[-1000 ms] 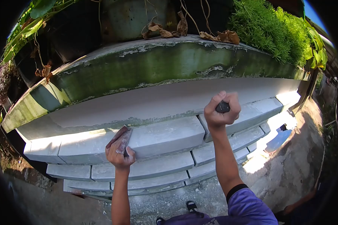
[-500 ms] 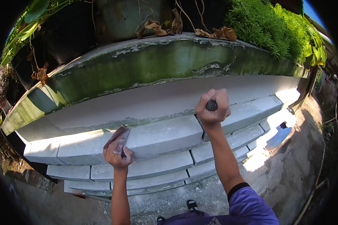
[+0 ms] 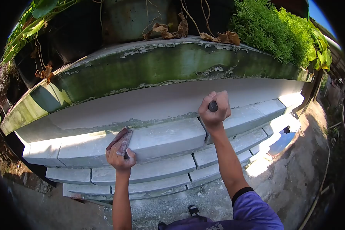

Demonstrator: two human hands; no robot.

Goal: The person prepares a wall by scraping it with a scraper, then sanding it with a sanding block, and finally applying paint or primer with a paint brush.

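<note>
My left hand (image 3: pixel 120 159) is closed around a flat, dusty reddish-brown piece (image 3: pixel 119 140) with a folded-looking edge; its exact kind I cannot make out. This piece stands up from the fist in front of the top row of pale grey blocks (image 3: pixel 168 136). My right hand (image 3: pixel 214 109) makes a fist around a tool handle with a round black end (image 3: pixel 213 106) pointing toward me. The fist and the foreshortening hide the rest of that tool. Behind the right fist is the smooth grey wall band (image 3: pixel 161 97), under a mossy green ledge (image 3: pixel 149 69).
Lower rows of blocks (image 3: pixel 142 174) step down toward the concrete ground (image 3: pixel 153 211), with dark gaps between blocks. Pots, dry leaves (image 3: pixel 229 38) and a bushy green plant (image 3: pixel 268 30) stand on the ledge. A blue object (image 3: pixel 283 143) lies at the right.
My right hand with the black-ended handle has shifted slightly left. The left hand keeps its hold at nearly the same spot. The whole view has tilted slightly.
</note>
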